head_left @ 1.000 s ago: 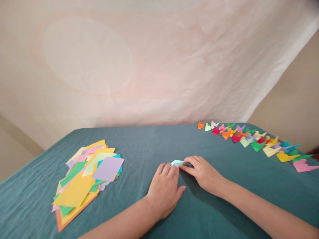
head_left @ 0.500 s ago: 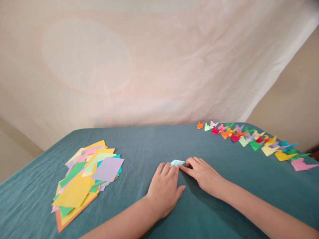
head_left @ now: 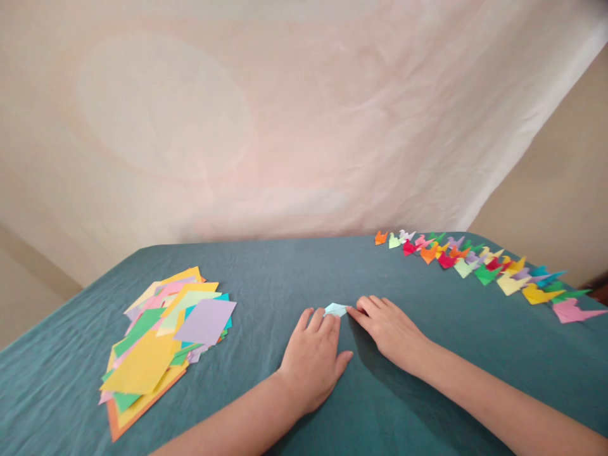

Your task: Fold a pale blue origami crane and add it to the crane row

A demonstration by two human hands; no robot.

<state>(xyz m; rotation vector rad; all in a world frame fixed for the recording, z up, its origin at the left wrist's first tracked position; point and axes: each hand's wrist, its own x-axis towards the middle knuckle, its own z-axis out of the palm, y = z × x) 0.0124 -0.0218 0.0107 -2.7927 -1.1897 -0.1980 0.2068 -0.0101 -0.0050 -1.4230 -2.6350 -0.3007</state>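
A small folded piece of pale blue paper [head_left: 335, 309] lies on the teal tablecloth [head_left: 266, 278] near the middle. My left hand [head_left: 313, 358] rests palm down with its fingers stretched forward, the fingertips pressing on the paper's near edge. My right hand [head_left: 389, 329] lies flat beside it, its fingertips pressing the paper's right end. Most of the paper is hidden under my fingers.
A loose pile of coloured square paper sheets [head_left: 161, 335] lies at the left. A curved row of several folded paper cranes [head_left: 475, 263] in many colours runs along the table's right far edge. A pale cloth backdrop [head_left: 285, 126] hangs behind the table.
My hands and the pale blue paper have stayed almost in place; my right fingertips have shifted slightly along the paper. The view has tilted a little.
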